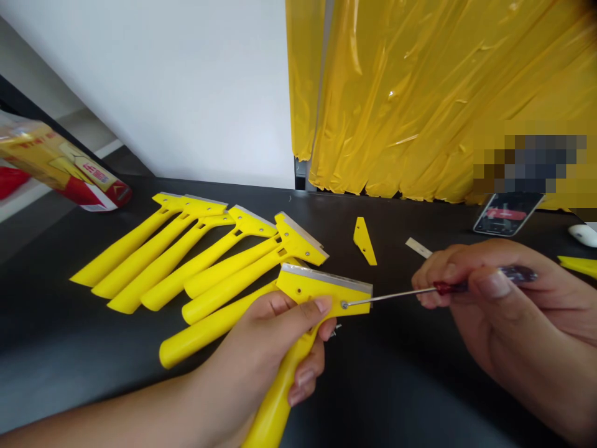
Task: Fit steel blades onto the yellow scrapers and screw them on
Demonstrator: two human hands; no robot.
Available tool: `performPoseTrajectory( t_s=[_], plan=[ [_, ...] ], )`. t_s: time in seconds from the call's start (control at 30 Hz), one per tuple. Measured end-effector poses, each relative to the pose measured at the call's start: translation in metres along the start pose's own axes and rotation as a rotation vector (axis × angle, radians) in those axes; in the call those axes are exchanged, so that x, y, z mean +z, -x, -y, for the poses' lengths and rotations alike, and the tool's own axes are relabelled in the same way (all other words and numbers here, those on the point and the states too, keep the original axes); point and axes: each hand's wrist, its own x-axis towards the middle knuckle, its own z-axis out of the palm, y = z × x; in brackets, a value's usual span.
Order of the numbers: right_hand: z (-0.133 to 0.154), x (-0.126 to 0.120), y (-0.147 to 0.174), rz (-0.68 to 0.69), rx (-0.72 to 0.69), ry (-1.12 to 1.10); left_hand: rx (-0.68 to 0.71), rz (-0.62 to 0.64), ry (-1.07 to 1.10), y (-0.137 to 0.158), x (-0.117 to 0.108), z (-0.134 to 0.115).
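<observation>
In my left hand (284, 336) is a yellow scraper (280, 386), its head turned up and a metal blade along the top edge. The thumb presses on the head, with fingers wrapped behind it. My right hand (508, 311) grips a screwdriver (396, 295) by its dark, red-collared handle. The tip of its thin shaft meets a screw (344, 305) at the right side of the head. Another hole at the head's left shows dark. Several more yellow scrapers (186, 255) lie in a row on the black table, left of my hands.
Beyond my hands lie a loose yellow scraper plate (364, 241) and a pale flat strip (418, 247). A phone (508, 213) leans at the back right, near a white rounded object (583, 235). A red-and-yellow package (65, 162) sits far left. Yellow plastic sheeting (420, 99) hangs behind the table.
</observation>
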Motion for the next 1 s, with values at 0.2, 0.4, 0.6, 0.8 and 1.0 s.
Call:
performPoseTrajectory(
  t_s=[0.2,0.4,0.6,0.8,1.0],
  plan=[
    [0.0014,0.0005,-0.0002,0.005,0.004,0.0,0.012,0.011,-0.006,0.0006,-0.001,0.0001],
    [0.0018,0.0028,-0.0003,-0.011,0.011,0.017,-0.003,0.007,-0.02,-0.0009,-0.001,-0.0004],
    [0.0029,0.0041,-0.002,-0.048,0.028,0.023,0.01,0.004,-0.025,-0.0017,-0.0015,-0.0005],
    [0.0026,0.0051,-0.0017,-0.054,0.022,0.038,0.014,0.002,-0.022,-0.0005,-0.0013,-0.0007],
    [0.0045,0.0056,-0.002,-0.042,0.032,0.021,0.014,0.006,-0.03,-0.0009,-0.002,-0.0002]
  ],
)
